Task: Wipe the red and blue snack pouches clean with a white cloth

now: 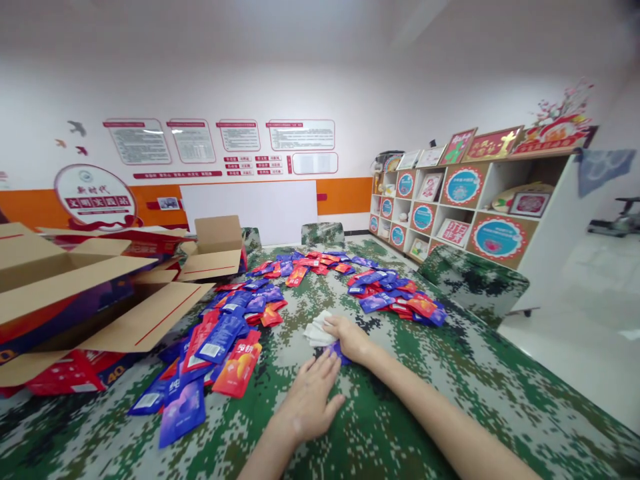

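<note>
My right hand (pixel 351 339) is closed on a crumpled white tissue or cloth (pixel 317 329) at the middle of the table. Just under that hand lies a purple packet (pixel 341 353), mostly covered. My left hand (pixel 313 393) lies flat, fingers stretched out, its fingertips at the near edge of this packet. Left of my hands is a heap of red and blue-purple packets (pixel 235 313). One red packet (pixel 239 365) with an orange fruit print faces up at the heap's near side, beside a purple packet (pixel 183 407).
Opened cardboard boxes (pixel 145 313) crowd the table's left side. More packets (pixel 395 293) lie in a pile at right, and others (pixel 310 262) form a band across the far side. A camouflage cloth (pixel 400 407) covers the table. Chairs (pixel 473 283) and a shelf unit (pixel 440 193) stand beyond.
</note>
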Demonstrator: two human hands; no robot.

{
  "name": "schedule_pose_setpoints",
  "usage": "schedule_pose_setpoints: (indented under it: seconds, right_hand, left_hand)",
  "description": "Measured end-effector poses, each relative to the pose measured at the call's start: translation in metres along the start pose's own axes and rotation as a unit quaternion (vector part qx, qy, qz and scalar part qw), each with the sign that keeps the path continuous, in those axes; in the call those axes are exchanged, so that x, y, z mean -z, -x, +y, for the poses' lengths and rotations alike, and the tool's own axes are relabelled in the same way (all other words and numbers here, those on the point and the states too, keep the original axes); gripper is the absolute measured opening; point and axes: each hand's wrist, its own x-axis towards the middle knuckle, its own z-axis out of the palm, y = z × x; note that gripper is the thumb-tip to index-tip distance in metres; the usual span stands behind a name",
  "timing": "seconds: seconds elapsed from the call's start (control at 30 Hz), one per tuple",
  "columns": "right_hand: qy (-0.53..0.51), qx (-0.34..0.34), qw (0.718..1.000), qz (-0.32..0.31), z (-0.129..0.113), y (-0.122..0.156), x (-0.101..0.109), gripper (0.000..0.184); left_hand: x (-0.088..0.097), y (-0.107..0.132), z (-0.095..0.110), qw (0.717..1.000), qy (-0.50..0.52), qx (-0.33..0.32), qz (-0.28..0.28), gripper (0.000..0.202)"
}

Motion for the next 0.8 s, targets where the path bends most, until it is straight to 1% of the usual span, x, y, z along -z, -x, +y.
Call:
schedule_pose_setpoints:
  seconds: [0.07,0.13,0.2,0.27,0.33,0.4,0.43,0.5,0.57,0.63,0.7,0.8]
  right_hand:
    - [0.005,-0.021,1.000,0.004,0.012,-0.019,-0.005,0.049]
    - [0.005,-0.028,1.000,0.007,0.019,-0.032,-0.009,0.050]
    - [0.003,-0.033,0.999,0.010,0.022,-0.039,-0.007,0.053]
    - [0.004,-0.041,0.999,0.018,0.023,-0.035,0.000,0.056]
    - [0.008,-0.050,0.998,0.037,0.025,-0.022,0.012,0.059]
    - [0.018,-0.056,0.996,0.065,0.028,0.000,0.025,0.060]
    - [0.026,-0.057,0.995,0.077,0.029,0.013,0.031,0.059]
    - [0.047,-0.063,0.993,0.084,0.032,0.041,0.039,0.058]
    - [0.065,-0.074,0.993,0.069,0.035,0.065,0.042,0.058]
    - [0.081,-0.084,0.991,0.063,0.037,0.083,0.040,0.059]
    - [0.094,-0.096,0.988,0.070,0.038,0.092,0.037,0.059]
    - [0.105,-0.109,0.986,0.070,0.040,0.094,0.033,0.059]
  left_hand:
    - [-0.001,0.000,-0.001,1.000,-0.004,-0.002,-0.003,0.059]
    - [-0.003,0.000,0.000,1.000,-0.007,-0.001,-0.001,0.059]
    - [-0.004,0.001,0.000,1.000,-0.008,-0.001,0.001,0.060]
    - [-0.004,0.002,0.000,1.000,-0.007,0.000,0.004,0.060]
    - [-0.003,0.002,-0.001,1.000,-0.003,0.003,0.001,0.060]
    - [-0.001,0.001,0.000,1.000,-0.001,0.007,0.001,0.062]
    - [0.000,0.000,0.001,1.000,-0.005,0.009,0.008,0.063]
    - [0.003,-0.005,0.007,0.998,-0.030,0.016,0.044,0.063]
    - [0.003,-0.013,0.016,0.994,-0.068,0.025,0.086,0.060]
    - [0.002,-0.023,0.025,0.989,-0.099,0.039,0.104,0.057]
    - [-0.001,-0.033,0.031,0.986,-0.118,0.051,0.102,0.052]
    - [-0.006,-0.046,0.035,0.984,-0.128,0.070,0.097,0.044]
